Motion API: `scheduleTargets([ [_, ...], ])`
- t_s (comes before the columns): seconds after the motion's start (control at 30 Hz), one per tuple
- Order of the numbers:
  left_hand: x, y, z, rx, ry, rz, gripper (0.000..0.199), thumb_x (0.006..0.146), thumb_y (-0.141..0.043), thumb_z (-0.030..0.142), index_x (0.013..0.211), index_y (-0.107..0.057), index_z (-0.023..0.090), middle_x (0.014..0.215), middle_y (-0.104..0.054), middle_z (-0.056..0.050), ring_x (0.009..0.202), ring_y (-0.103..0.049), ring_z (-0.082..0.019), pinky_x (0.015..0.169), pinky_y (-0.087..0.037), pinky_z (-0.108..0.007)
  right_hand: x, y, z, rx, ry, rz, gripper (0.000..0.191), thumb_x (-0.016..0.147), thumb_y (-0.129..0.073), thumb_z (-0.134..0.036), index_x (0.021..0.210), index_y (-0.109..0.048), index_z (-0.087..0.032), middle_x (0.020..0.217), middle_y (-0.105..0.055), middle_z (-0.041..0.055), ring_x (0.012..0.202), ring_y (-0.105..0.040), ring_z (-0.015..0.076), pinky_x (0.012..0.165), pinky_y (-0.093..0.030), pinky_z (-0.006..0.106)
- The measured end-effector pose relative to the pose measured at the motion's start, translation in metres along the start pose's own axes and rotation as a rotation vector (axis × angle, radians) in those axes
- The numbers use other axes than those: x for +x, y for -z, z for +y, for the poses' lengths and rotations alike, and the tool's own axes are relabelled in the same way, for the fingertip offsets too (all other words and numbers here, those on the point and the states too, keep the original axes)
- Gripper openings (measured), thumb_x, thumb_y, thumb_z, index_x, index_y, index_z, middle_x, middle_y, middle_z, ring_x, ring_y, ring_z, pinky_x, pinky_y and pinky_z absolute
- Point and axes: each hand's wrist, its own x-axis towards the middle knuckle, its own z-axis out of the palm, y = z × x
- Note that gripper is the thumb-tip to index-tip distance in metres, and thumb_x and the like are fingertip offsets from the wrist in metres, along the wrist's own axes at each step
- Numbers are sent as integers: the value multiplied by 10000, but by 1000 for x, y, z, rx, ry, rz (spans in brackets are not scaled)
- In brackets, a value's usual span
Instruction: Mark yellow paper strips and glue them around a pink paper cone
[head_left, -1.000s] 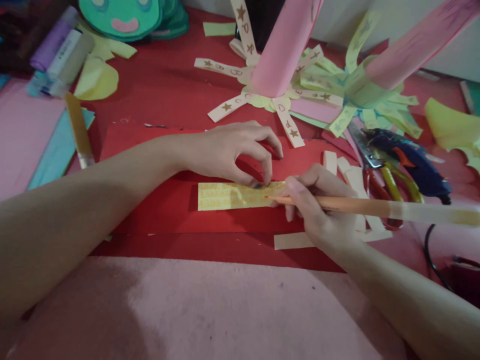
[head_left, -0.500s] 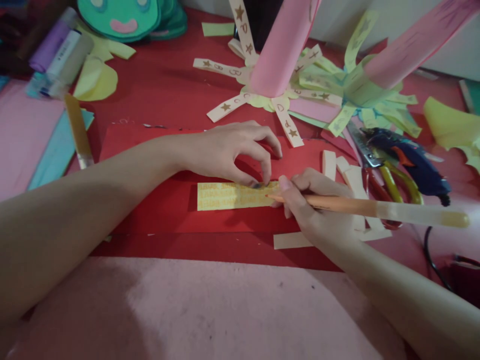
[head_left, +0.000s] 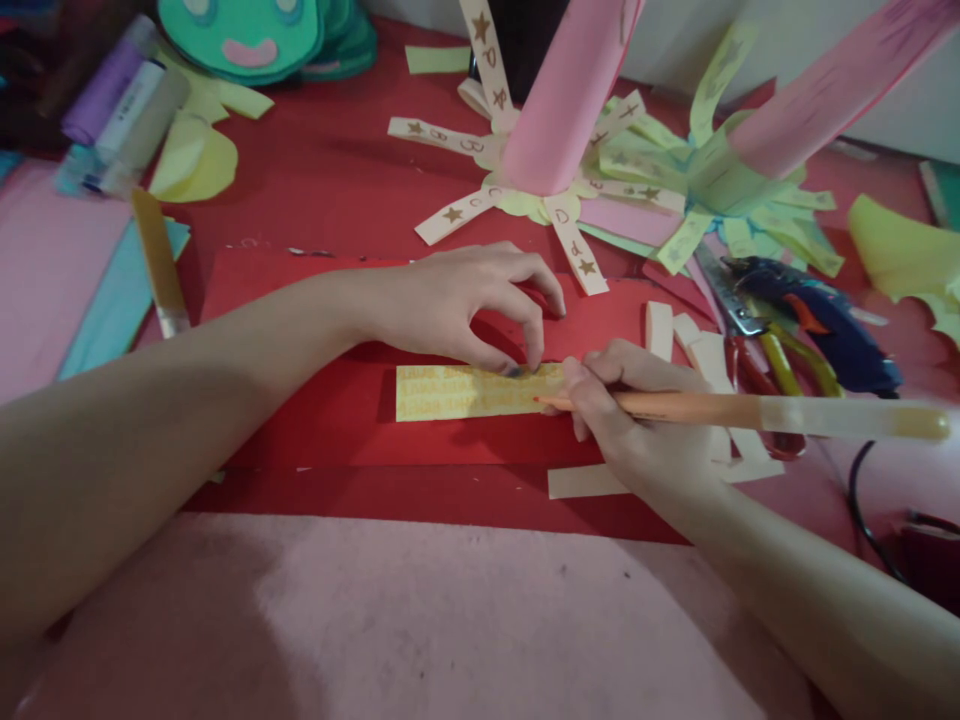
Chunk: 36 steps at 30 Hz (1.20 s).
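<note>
The right hand (head_left: 649, 450) is gripping an orange pen (head_left: 701, 408), its tip on the lettered yellow paper strip (head_left: 450, 393) that the loosely curled left hand (head_left: 454, 300) is touching on red card (head_left: 360, 432), scissors (head_left: 742, 314) and glue gun (head_left: 821, 325) lying beyond.

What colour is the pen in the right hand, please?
The pen is orange, then whitish, with a yellow end; head view shows it.

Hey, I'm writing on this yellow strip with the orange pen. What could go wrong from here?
The left hand has fingertips at the top edge of the yellow strip, close to the lettering, so the ink might smudge. The right hand could nudge the loose pale strip beside it. The orange pen sticks out near the scissors, so it might bump them.
</note>
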Motion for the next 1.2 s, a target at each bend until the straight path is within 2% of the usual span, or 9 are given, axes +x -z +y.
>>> scheduleTargets([
  [0.33, -1, 0, -1, -30, -2, 8, 111, 741, -598, 361, 798, -688, 327, 1186, -526, 53, 1124, -430, -206, 986, -277, -349, -1, -2, 2, -7, 15, 36, 372, 811, -545, -215, 461, -418, -195, 429, -441, -43, 416, -450, 69, 388, -339, 214],
  [0.53, 0, 0, -1, -20, 6, 0, 115, 740, -595, 366, 800, -684, 325, 1189, -526, 56, 1126, -421, -208, 975, -293, -342, -1, -1, 1, -34, 30, 23, 382, 811, -548, -218, 451, -422, -194, 431, -437, -44, 402, -410, 63, 376, -316, 220],
  [0.77, 0, 0, -1, 8, 5, -7, 125, 747, -583, 366, 808, -683, 325, 1196, -521, 56, 1123, -422, -201, 964, -309, -331, -1, -1, 2, -26, 2, 43, 359, 820, -541, -231, 473, -453, -195, 444, -466, -39, 424, -450, 72, 389, -328, 224],
  [1.03, 0, 0, -1, 5, 6, -2, 115, 744, -588, 356, 804, -683, 330, 1194, -521, 56, 1120, -430, -202, 963, -308, -335, 1, 0, 0, -36, 34, 29, 390, 802, -545, -204, 446, -386, -194, 422, -400, -50, 395, -383, 63, 375, -301, 221],
  [1.13, 0, 0, -1, -6, 9, 1, 113, 742, -592, 363, 800, -683, 331, 1192, -523, 59, 1123, -427, -202, 971, -301, -335, 0, 0, 0, -3, 41, 34, 384, 802, -547, -210, 459, -374, -197, 415, -375, -56, 381, -359, 60, 365, -281, 221],
  [1.2, 0, 0, 0, -8, 10, 1, 115, 740, -593, 363, 802, -683, 329, 1193, -521, 60, 1124, -424, -199, 972, -300, -330, -1, -1, 1, 59, 22, 65, 366, 822, -534, -234, 487, -389, -201, 424, -396, -55, 386, -396, 65, 376, -305, 222],
])
